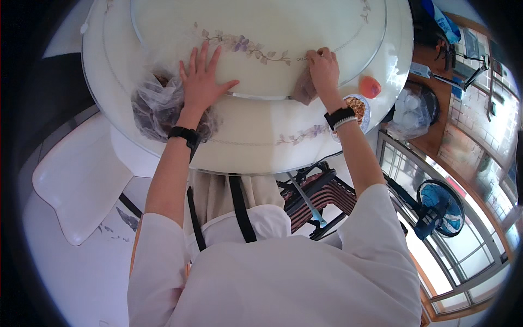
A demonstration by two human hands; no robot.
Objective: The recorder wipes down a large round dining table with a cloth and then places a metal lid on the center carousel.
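My left hand (200, 81) rests palm down with fingers spread on the round glass turntable (261, 79), holding nothing. Beside its wrist, a translucent plastic bag (153, 104) with dark contents sits on the table. Bunched in my right hand (325, 71) is a brownish-pink cloth (305, 90), which hangs over the turntable's near edge. Close to my right wrist stands a bowl (368, 116) of brown pieces that look like shelled nuts, partly hidden by the forearm. A reddish-orange round fruit (369, 87) lies just past the bowl.
The round cream table (241, 159) has a printed flower pattern. A white chair (81, 171) stands at the left, a striped folding chair (322, 198) below the table's edge. To the right are a plastic bag with white things (410, 106) and an electric fan (441, 208).
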